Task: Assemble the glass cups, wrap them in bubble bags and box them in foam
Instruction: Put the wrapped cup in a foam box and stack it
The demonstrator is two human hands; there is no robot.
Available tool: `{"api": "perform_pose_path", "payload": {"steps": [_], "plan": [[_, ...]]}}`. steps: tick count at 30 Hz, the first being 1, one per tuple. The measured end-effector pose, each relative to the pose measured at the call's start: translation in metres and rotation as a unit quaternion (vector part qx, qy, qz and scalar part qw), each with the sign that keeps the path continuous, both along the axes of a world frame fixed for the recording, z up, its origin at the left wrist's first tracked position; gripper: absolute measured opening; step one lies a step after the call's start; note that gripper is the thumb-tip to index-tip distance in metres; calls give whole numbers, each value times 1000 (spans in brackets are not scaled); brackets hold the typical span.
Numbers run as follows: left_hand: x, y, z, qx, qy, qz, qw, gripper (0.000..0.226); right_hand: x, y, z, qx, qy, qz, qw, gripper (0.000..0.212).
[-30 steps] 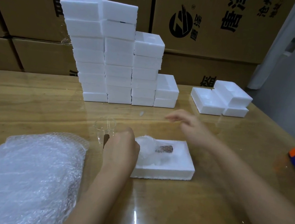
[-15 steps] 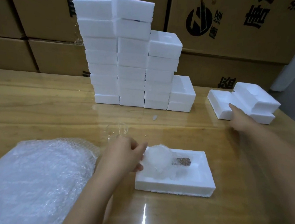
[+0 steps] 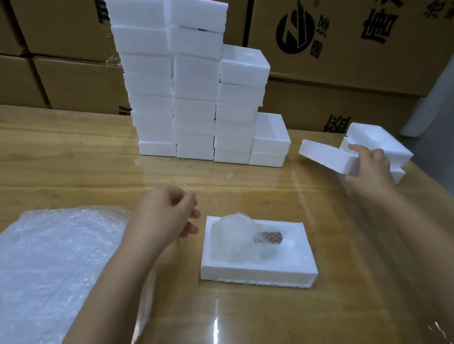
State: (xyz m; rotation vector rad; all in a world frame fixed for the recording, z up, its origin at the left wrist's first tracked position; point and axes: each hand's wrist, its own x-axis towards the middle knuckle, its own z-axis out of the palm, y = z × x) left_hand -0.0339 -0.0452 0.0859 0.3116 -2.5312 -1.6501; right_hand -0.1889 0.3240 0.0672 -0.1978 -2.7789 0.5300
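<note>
on the wooden table (image 3: pixel 257 332), a foam tray (image 3: pixel 258 275) holds a bubble-wrapped cup (image 3: pixel 233 237); right hand (image 3: pixel 370 169) grips a foam lid (image 3: pixel 325 155) (tilted, far right); left hand (image 3: pixel 163 215) curls beside a clear glass (image 3: pixel 179 185), grip unclear

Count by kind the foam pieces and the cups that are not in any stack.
Open white foam tray: 1
White foam piece in the right hand: 1
Bubble-wrapped cup in that tray: 1
Bare clear glass cup behind the left hand: 1
Total: 4

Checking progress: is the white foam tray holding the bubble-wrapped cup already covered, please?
No, the tray lies open; the right hand grips a white foam piece.
</note>
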Motion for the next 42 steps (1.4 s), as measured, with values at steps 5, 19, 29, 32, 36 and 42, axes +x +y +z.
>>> {"api": "perform_pose_path", "payload": {"steps": [5, 19, 29, 32, 36, 42], "plan": [[6, -6, 12, -2, 40, 4, 999, 21, 58, -19, 28, -126, 172, 14, 977, 54], [19, 0, 28, 8, 84, -101, 991, 28, 141, -75, 49, -451, -122, 178, 866, 33], [4, 7, 3, -49, -9, -71, 996, 14, 131, -72, 25, -322, -293, 154, 887, 37], [3, 7, 1, -61, -17, -76, 995, 17, 131, -74, 24, -300, -309, 161, 888, 36], [2, 7, -3, -69, -16, -86, 994, 15, 130, -78, 22, -293, -288, 153, 899, 32], [-2, 8, -12, -69, -31, -92, 993, 13, 128, -77, 18, -313, -294, 150, 891, 39]]}}
